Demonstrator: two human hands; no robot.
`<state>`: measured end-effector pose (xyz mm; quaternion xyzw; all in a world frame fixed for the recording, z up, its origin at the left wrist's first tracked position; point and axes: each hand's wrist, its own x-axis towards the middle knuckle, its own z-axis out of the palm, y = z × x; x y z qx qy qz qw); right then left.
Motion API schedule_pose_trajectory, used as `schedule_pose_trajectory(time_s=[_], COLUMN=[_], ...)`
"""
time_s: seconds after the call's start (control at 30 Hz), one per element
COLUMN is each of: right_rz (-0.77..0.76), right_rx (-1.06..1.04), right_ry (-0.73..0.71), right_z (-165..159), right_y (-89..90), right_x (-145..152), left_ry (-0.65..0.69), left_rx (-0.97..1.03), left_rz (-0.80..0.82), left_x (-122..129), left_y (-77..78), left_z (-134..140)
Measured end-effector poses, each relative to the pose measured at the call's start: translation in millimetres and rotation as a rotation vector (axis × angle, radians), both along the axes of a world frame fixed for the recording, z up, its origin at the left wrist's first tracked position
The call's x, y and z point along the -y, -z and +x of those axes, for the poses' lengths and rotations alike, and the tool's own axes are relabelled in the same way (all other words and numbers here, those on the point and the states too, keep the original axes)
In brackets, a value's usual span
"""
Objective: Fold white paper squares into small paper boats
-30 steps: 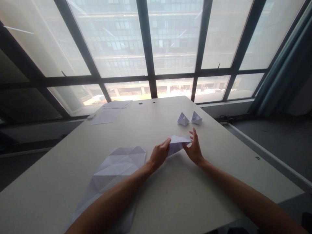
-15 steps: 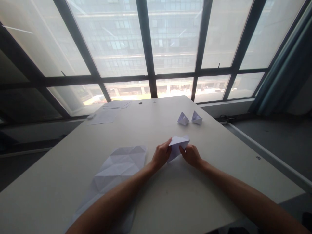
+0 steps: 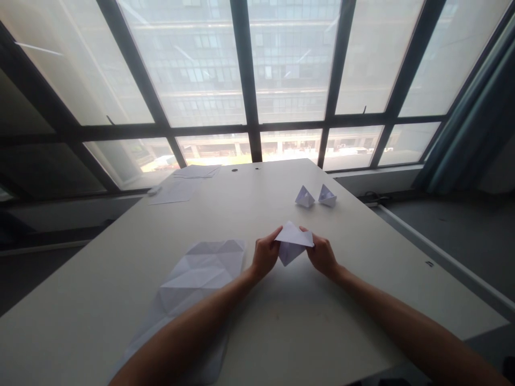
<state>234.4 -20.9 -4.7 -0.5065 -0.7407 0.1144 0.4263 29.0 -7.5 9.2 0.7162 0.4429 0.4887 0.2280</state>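
Observation:
A piece of folded white paper (image 3: 293,244) is held between my two hands above the table. My left hand (image 3: 266,252) grips its left side, and my right hand (image 3: 322,253) is closed on its right side. The paper has a pointed top and a flap hanging down to a point; the fingers behind it are partly hidden. Beyond my hands, two folded paper shapes with peaked tops stand side by side, the left one (image 3: 304,197) and the right one (image 3: 327,196). Under and beside my left forearm lies a large creased sheet of paper (image 3: 197,279).
The white table (image 3: 249,214) reaches towards the tall windows. Several flat paper sheets (image 3: 177,192) lie at its far left, with a small pale object (image 3: 154,191) beside them. Two dark round spots mark the far end. A blue curtain (image 3: 470,118) hangs at the right.
The held paper has turned between my hands, its lower flap now opened out to a downward point. My right thumb has moved from the paper's front to its right edge.

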Motion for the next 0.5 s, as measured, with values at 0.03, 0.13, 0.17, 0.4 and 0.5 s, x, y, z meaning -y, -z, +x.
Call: schedule_pose_trajectory(time_s=[0.03,0.13,0.17,0.4,0.5], right_rz=[0.025,0.063,0.066,0.084,0.086], right_rx=[-0.028,-0.116,-0.15,-0.376,-0.392], right_ry=[-0.005,-0.02,-0.034,-0.176,-0.174], right_z=[1,3,3,4,5], right_y=[0.4,2.6,3.6,9.2,8.8], right_x=[-1,-4,-5,-11,-11], left_ry=[0.034,0.197,0.262,0.523,0.576], left_rx=[0.077,0.361,0.451,0.808,0.868], left_rz=[-0.046,-0.264,-0.357,-0.673,-0.738], left_x=[-1,-7,-8,-13,-12], left_y=[0.2,2.6,3.8,5.0,1.2], left_z=[1,3,4,2,-2])
